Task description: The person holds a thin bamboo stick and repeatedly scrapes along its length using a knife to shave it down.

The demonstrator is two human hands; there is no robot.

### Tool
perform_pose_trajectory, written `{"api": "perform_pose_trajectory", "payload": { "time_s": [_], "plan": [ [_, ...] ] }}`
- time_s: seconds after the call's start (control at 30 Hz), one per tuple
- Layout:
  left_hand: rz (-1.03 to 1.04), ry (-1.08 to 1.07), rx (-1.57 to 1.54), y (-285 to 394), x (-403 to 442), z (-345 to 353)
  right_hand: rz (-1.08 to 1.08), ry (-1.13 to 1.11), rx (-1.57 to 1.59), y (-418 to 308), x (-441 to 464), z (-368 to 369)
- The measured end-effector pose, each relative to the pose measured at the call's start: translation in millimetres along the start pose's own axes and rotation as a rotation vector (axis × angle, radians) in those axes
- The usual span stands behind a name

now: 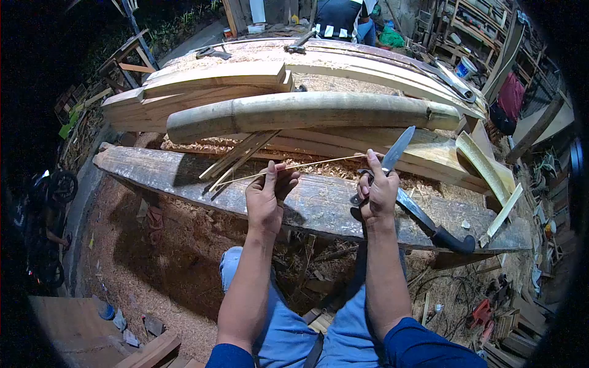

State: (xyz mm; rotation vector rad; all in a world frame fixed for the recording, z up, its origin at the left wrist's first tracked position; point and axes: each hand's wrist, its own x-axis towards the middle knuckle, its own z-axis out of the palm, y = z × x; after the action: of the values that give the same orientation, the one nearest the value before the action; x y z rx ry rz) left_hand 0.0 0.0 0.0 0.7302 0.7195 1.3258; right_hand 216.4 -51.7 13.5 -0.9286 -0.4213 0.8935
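Note:
A thin bamboo strip (319, 164) stretches between my hands above a weathered plank (325, 205). My left hand (268, 195) pinches it near its left end, between thumb and fingers. The right hand (379, 189) grips a knife (400, 147), blade pointing up and away, while its thumb and finger pinch the strip's right end. To the right, a long blade with a black handle (453, 239) lies on the plank. Several cut strips (242, 156) rest beyond my left hand. A thick bamboo pole (307, 112) lies behind them.
Split bamboo pieces (485, 168) lean at the right. Thick timber (202, 84) and a hammer (299, 45) lie farther back. A person (338, 17) is at the far side. Shavings cover the ground (147, 245); a motorcycle (52, 196) stands left.

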Motion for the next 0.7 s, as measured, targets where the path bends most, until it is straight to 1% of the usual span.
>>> {"api": "perform_pose_trajectory", "payload": {
  "time_s": [0.07, 0.2, 0.27, 0.4, 0.47, 0.57, 0.7],
  "plan": [
    [0.005, -0.053, 0.009, -2.4, 0.6, -4.4, -0.003, 0.013, 0.015, -1.2, -1.7, 1.3],
    [-0.016, -0.038, -0.019, 2.7, -1.4, -9.4, 0.014, 0.008, 0.029, -1.0, -7.9, 5.9],
    [0.010, 0.001, 0.015, 1.7, -3.1, -6.0, -0.049, 0.039, -0.042, -2.1, -8.7, 7.7],
    [0.020, 0.022, 0.042, 4.6, -3.7, -3.4, -0.055, 0.071, 0.006, -1.4, -8.7, 10.4],
    [0.019, 0.004, 0.033, 5.1, -3.5, -4.5, 0.000, 0.085, 0.025, -1.5, -8.0, 8.3],
    [0.013, 0.017, 0.046, 3.7, -2.5, -6.3, -0.063, 0.018, -0.005, 4.9, -4.8, 1.8],
    [0.036, 0.035, 0.008, 6.1, -3.7, 0.3, -0.079, 0.018, -0.033, -1.8, -6.4, 10.1]
  ]
}}
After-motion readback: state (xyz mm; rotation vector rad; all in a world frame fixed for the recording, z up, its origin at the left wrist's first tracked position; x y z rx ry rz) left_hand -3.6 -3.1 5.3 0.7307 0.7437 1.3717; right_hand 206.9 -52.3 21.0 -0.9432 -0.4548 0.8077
